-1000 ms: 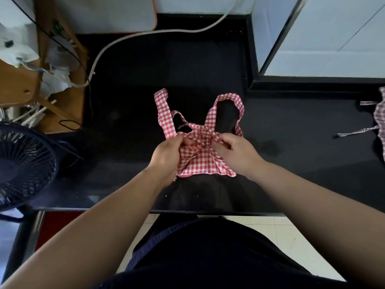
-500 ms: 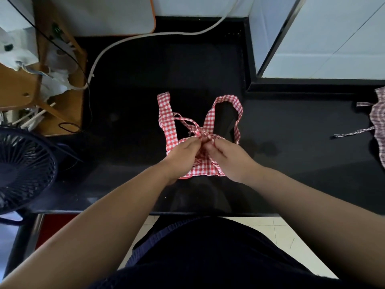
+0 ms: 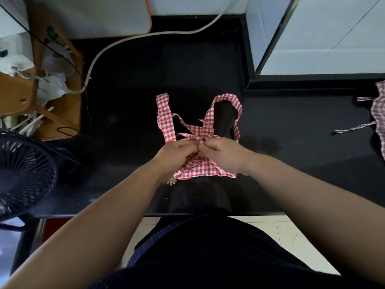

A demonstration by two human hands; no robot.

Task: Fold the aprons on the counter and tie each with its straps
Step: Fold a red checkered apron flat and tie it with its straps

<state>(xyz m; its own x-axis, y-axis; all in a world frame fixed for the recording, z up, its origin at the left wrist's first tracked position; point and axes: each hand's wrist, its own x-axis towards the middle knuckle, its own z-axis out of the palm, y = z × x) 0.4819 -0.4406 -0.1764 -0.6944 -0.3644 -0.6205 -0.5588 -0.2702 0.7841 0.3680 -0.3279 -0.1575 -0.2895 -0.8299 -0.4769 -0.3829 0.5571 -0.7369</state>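
- While the hands meet at centre frame, I see the left hand (image 3: pixel 177 154) with fingers curled, pinching the straps (image 3: pixel 187 135) of the folded red-checked apron (image 3: pixel 200 171).
- The right hand (image 3: pixel 225 157) pinches the same straps.
- The apron lies mid-counter (image 3: pixel 125 122); a second apron (image 3: pixel 378 113) sits at the right edge.

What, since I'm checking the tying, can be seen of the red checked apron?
The red checked apron looks like thin red-and-white gingham, folded into a small bundle on the black counter near its front edge. A wide strap and a wide loop splay away from the person; narrow ties cross between them. The left hand and right hand meet over its middle, pinching the ties and hiding any knot.
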